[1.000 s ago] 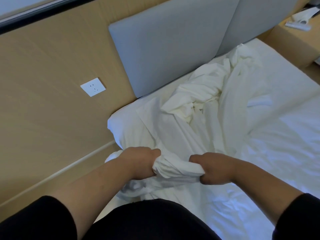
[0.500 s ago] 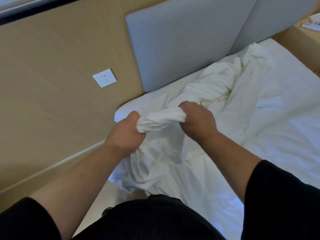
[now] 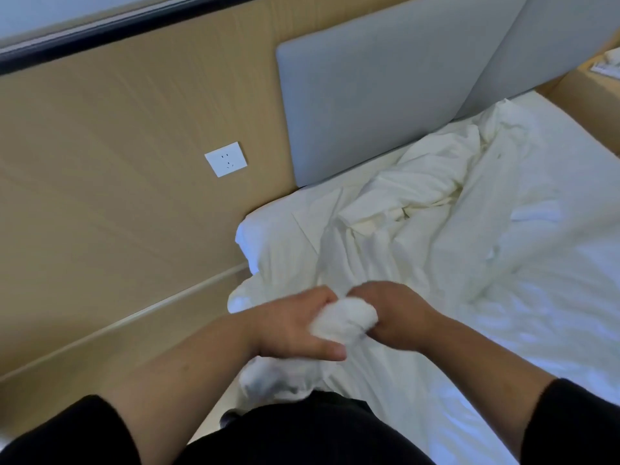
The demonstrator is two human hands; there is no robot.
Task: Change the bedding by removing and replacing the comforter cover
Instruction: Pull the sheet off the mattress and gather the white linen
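A crumpled white comforter cover [image 3: 412, 209] lies bunched across the head end of the bed, trailing toward me. My left hand [image 3: 295, 325] and my right hand [image 3: 399, 317] sit close together at the near left corner of the bed, each gripping the same gathered wad of the cover [image 3: 345, 318]. More of the cover hangs below my left hand toward my body. The white mattress sheet [image 3: 536, 330] spreads to the right under the cover.
A grey padded headboard [image 3: 379, 105] leans against the tan wall panel [image 3: 117, 213], which carries a white power socket [image 3: 226, 159]. A wooden bedside unit [image 3: 590, 85] stands at the far right with white items on it. A narrow gap of floor runs between wall and bed.
Both hands have pulled back from the headboard toward my body, drawing the gathered cover along, and now sit closer together. The view has shifted left.
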